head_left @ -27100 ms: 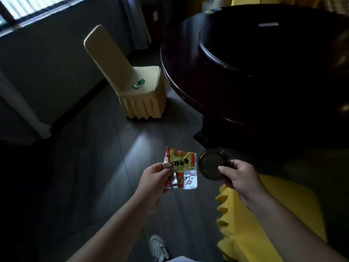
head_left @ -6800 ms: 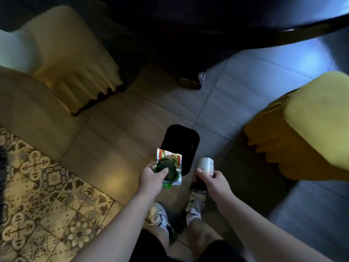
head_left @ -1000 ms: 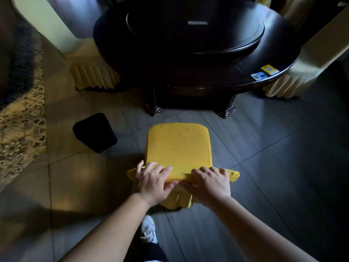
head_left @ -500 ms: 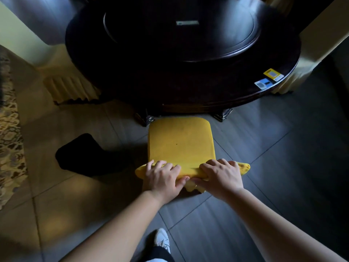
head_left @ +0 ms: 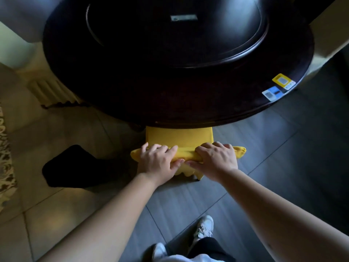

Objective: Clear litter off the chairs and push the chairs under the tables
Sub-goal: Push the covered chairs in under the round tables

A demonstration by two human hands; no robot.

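A yellow-covered chair (head_left: pixel 179 137) stands at frame centre, its seat mostly under the dark round table (head_left: pixel 170 95).

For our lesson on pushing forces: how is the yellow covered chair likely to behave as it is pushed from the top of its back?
The chair will probably slide, since the floor looks smooth. Pushed high up by the left hand and right hand, it might tip forward if a leg catches. Its loose cover may bunch or slip under the fingers.
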